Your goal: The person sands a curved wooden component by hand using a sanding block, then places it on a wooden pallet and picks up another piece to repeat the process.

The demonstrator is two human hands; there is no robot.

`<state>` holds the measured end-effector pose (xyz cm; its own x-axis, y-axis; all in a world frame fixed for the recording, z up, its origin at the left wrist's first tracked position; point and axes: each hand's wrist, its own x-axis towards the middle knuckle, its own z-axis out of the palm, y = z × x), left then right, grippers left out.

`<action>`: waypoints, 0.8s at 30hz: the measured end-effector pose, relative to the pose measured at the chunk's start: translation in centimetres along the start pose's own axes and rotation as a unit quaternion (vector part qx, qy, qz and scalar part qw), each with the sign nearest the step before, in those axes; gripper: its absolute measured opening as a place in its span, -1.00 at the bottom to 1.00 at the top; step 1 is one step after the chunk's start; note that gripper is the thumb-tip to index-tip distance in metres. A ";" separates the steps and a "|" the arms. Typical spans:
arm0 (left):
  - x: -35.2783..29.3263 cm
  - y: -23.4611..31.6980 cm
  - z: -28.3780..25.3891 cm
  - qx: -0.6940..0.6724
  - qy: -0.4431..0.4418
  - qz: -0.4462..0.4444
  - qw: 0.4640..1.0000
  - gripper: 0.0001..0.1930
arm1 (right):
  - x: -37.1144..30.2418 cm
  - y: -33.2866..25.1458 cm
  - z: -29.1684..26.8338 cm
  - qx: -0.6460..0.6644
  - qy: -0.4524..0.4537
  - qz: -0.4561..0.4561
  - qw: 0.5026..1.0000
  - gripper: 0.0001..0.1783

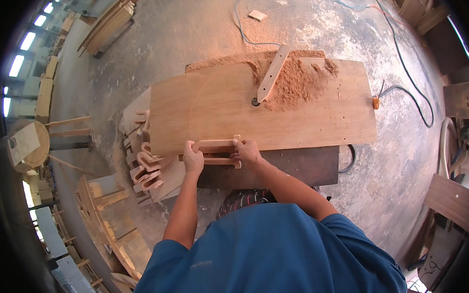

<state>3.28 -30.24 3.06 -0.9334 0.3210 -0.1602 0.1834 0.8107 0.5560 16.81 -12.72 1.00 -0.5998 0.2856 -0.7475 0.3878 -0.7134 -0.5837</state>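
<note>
A pale U-shaped wooden piece (214, 143) is held at the near edge of a plywood tabletop (212, 105). My left hand (193, 158) grips its left, curved end, and my right hand (247, 152) is closed round the right end. Further off, a small dark round cutter (255, 101) sits in the tabletop. Over it reaches a flat wooden arm (274, 71) with several holes. Reddish sawdust (301, 86) is heaped beside this arm. The fingertips of my right hand are partly hidden by the piece.
Several similar curved wooden pieces (148, 174) lie piled to the left of the tabletop. A dark lower panel (308, 166) juts out below its near edge. An orange fitting (376, 103) with a black cable is at the right edge. Stacked boards (109, 23) rest on the floor, far left.
</note>
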 end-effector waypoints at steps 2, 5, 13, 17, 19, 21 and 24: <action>-1.6 0.3 -1.2 -0.060 0.040 0.093 0.993 -0.59 | -1.1 -0.7 -0.1 0.071 -0.053 0.016 0.996 -0.57; -4.6 2.2 -4.1 -0.034 0.066 0.244 0.967 -0.54 | -4.4 -2.3 0.0 0.129 -0.034 0.013 0.991 -0.58; -5.9 2.5 -8.0 -0.041 0.128 0.349 0.927 -0.46 | -10.0 -2.8 1.7 0.214 -0.061 -0.192 0.956 -0.76; -6.0 3.8 -10.0 -0.055 0.118 0.368 0.921 -0.52 | -12.0 -3.8 2.7 0.209 -0.059 -0.219 0.951 -0.80; -6.3 4.2 -10.3 -0.087 0.111 0.370 0.918 -0.54 | -12.2 -4.3 3.1 0.224 -0.068 -0.224 0.946 -0.81; -7.0 4.6 -10.5 -0.131 0.101 0.363 0.917 -0.54 | -11.8 -4.9 3.4 0.250 -0.088 -0.223 0.938 -0.83; -7.9 5.1 -10.6 -0.148 0.091 0.374 0.911 -0.52 | -10.4 -6.1 3.5 0.268 -0.134 -0.210 0.931 -0.85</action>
<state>8.31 -33.84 15.85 -0.6219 0.6207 0.4775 0.7232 0.2214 0.6542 18.27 -13.58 13.47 -0.7997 0.4938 -0.3414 -0.2833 -0.8118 -0.5107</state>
